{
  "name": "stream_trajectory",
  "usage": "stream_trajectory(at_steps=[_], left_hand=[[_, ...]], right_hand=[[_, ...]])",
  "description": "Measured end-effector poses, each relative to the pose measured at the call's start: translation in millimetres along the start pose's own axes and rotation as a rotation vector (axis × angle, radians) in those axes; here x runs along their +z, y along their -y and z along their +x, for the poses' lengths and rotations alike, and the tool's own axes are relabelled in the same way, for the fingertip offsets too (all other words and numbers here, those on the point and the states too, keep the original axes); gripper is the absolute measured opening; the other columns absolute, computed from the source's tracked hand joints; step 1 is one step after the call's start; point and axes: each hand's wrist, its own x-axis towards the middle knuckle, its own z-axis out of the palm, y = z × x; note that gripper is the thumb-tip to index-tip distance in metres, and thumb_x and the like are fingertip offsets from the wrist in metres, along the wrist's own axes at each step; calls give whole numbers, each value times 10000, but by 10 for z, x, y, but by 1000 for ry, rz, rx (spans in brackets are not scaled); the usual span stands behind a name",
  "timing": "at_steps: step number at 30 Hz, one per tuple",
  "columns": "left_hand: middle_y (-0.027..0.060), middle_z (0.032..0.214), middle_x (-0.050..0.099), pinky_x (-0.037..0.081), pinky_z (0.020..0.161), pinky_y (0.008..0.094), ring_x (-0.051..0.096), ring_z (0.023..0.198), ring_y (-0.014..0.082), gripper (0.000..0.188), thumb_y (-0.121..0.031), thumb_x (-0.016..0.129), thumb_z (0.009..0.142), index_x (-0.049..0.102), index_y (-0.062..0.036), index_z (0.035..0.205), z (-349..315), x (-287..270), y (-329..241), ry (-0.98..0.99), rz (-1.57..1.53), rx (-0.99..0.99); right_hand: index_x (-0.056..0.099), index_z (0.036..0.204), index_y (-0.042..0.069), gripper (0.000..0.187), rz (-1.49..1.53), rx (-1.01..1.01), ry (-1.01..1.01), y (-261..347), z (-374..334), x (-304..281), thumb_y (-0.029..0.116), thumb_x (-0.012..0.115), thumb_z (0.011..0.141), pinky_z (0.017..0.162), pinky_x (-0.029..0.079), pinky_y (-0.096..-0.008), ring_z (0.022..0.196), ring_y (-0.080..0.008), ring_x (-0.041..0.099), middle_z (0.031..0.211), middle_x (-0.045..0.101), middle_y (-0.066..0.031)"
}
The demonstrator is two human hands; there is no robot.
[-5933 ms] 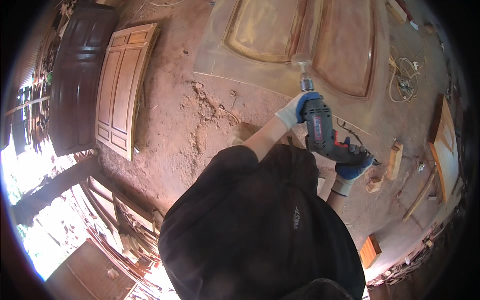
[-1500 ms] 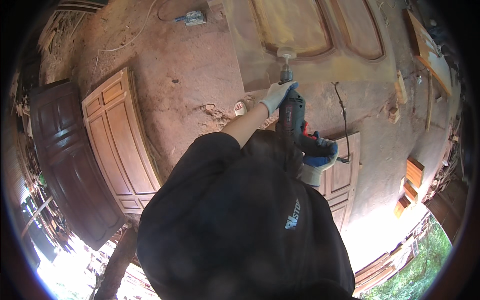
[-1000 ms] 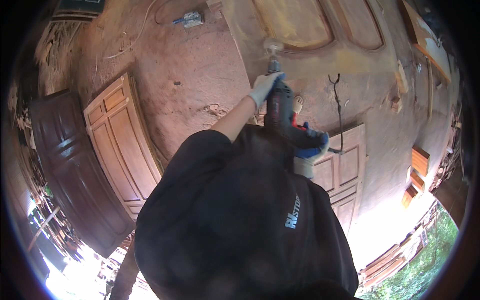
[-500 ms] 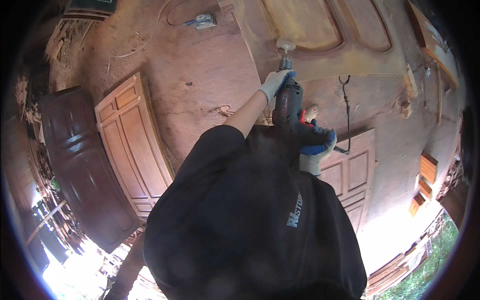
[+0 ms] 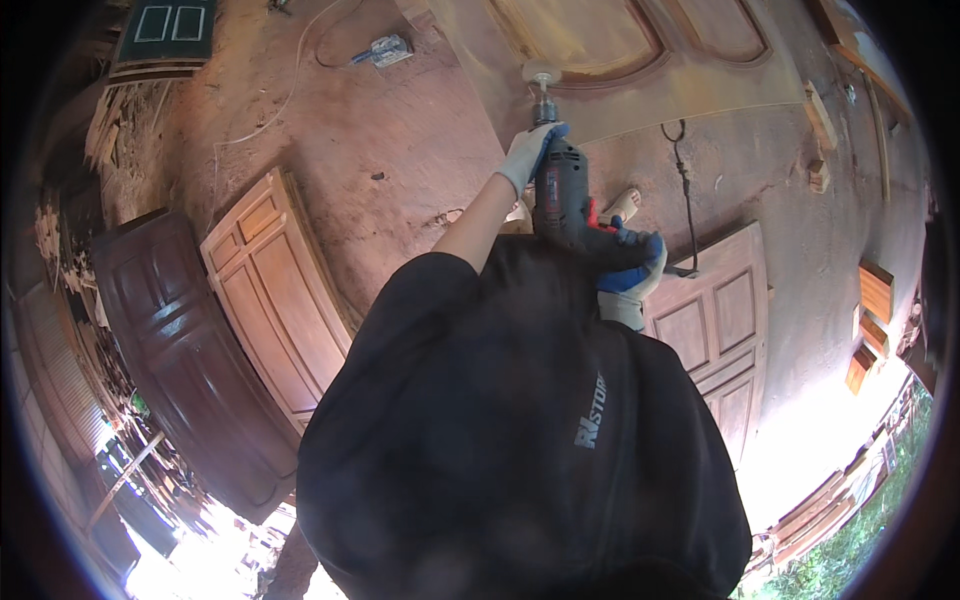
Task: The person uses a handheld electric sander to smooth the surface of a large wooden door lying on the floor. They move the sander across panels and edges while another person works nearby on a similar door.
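Two gloved hands on one power drill point(image 5: 565, 195) here, and that looks like the sensible way to carry it. The left hand point(image 5: 533, 158) is wrapped around the front of the body, just behind the metal chuck point(image 5: 544, 108). The right hand point(image 5: 634, 272) is closed round the rear handle, near the red trigger point(image 5: 592, 213); can't tell if a finger is pressing it. The drill sits out in front of the dark shirt point(image 5: 520, 400), chuck pointing away from the wearer, with a pale round head point(image 5: 541, 72) over the near end of a big panelled door point(image 5: 660, 105), right by the curved moulding. Can't say for sure whether the head is touching the wood.

Handling-wise, I'd guess it's fairly heavy, rigid, and keen to twist, so the rear handle plus the front collar are your spots. Keep fingers off the chuck and the round head. The hard casing could get slick with dust, but gloves should help. The door looks stiff and weighty, though the moulding edges might scuff easily. Watch the black cord point(image 5: 683, 165) too, it's lying near the door's edge, close to a foot point(image 5: 625, 205).
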Motion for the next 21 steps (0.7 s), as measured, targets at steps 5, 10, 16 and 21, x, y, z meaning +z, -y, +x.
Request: stream_trajectory(at_steps=[5, 10, 16, 21], left_hand=[[55, 785, 644, 503, 622, 282, 614, 658, 140, 325, -319, 718, 799, 653, -31, 937, 20, 32, 42, 12, 14, -4], [41, 786, 635, 496, 628, 270, 608, 670, 130, 279, -289, 721, 808, 652, -39, 912, 103, 23, 87, 60, -97, -24], [37, 779, 633, 507, 624, 275, 612, 656, 132, 296, -294, 727, 802, 647, -37, 925, 126, -54, 87, 7, -75, -33], [27, 763, 624, 502, 610, 278, 609, 639, 136, 321, -312, 731, 795, 636, -39, 936, 109, 153, 77, 37, -82, -24]], right_hand=[[561, 820, 35, 325, 111, -17, 102, 40, 81, -23, 315, 478, 962, 987, 409, -495, 757, -220, 549, 743, 545, -79], [549, 823, 41, 314, 78, 20, 50, 68, 84, 24, 311, 471, 963, 1014, 374, -534, 736, -217, 539, 740, 538, -68], [543, 831, 39, 312, 52, 19, 116, 78, 109, 48, 306, 460, 968, 1014, 369, -527, 749, -222, 520, 750, 519, -60], [533, 833, 48, 275, 219, 55, 91, 182, 168, 19, 267, 441, 971, 1013, 359, -530, 746, -223, 501, 752, 501, -68]])
